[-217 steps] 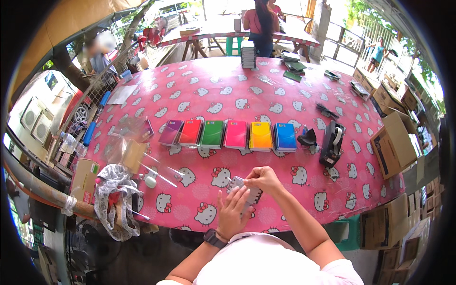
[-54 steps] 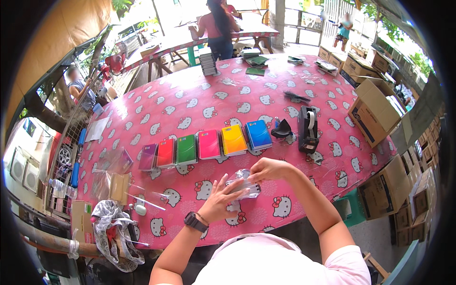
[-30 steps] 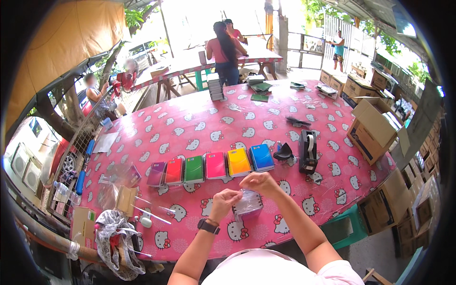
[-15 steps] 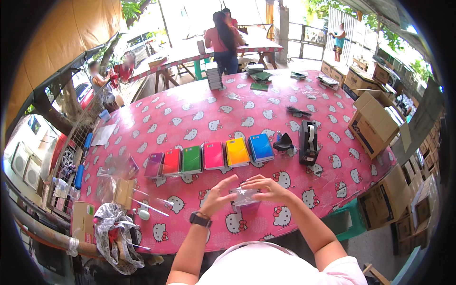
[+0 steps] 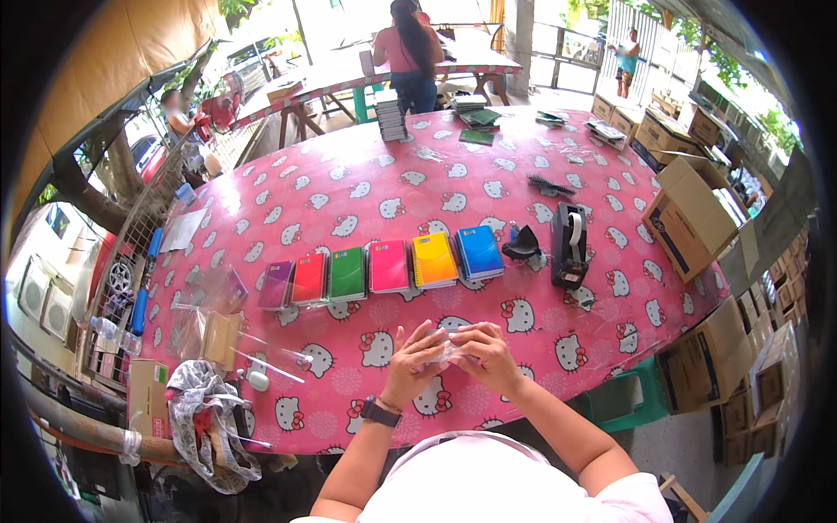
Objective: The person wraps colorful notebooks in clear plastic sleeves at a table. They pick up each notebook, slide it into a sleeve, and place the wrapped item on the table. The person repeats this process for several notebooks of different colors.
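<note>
My left hand and my right hand meet above the near middle of the table. Pinched between their fingers is a small crumpled piece of clear plastic; whether anything is inside it is hidden. Just beyond my hands runs a row of small spiral notebooks: purple, red, green, pink, yellow and blue. Each lies flat with its cover up. A dark watch circles my left wrist.
Right of the row stand a black tape dispenser and a black object, with a black brush beyond. Clear plastic bags and a patterned cloth lie left. Cardboard boxes line the right. People are at the far side.
My hands have come closer together, fingers closing on the clear plastic. The purple item seen beneath it before no longer shows. The view has shifted slightly.
</note>
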The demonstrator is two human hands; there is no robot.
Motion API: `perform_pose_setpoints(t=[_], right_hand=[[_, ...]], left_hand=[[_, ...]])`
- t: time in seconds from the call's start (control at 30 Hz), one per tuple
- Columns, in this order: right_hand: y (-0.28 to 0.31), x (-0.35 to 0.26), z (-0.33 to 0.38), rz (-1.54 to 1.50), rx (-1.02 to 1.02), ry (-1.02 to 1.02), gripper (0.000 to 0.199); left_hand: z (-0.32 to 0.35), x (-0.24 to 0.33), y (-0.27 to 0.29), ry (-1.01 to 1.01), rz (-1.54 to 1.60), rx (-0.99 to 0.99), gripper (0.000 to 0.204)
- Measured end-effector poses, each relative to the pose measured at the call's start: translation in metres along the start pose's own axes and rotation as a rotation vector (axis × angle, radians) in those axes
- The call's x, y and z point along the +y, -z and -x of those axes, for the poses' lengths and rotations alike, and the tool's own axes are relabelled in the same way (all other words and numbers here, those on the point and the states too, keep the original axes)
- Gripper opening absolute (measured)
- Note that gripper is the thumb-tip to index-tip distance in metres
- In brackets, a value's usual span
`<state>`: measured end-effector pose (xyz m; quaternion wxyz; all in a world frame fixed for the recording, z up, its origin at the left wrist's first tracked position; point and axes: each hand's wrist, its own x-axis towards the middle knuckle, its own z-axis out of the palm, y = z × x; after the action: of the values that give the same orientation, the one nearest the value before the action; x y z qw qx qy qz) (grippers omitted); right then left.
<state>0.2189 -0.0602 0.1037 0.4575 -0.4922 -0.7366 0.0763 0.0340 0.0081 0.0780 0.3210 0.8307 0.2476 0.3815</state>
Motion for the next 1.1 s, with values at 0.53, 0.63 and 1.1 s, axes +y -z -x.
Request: perform_pose_setpoints(t=[0.53,0.63,1.1], right_hand=[[-0.006,-0.004,-0.032,-0.103,0.014,-0.407,0.026],[-0.008,0.0,-0.029,-0.177,0.061,-0.456,0.033],[-0.009,-0.016,-0.02,0.049,-0.057,-0.545,0.054]], left_hand=[[0.001,0.008,-0.01,0.17,0.146,0.188,0.045],[0.0,0.007,-0.014,0.151,0.14,0.246,0.04],[-0.006,0.011,-0.013,0.21,0.044,0.276,0.062]])
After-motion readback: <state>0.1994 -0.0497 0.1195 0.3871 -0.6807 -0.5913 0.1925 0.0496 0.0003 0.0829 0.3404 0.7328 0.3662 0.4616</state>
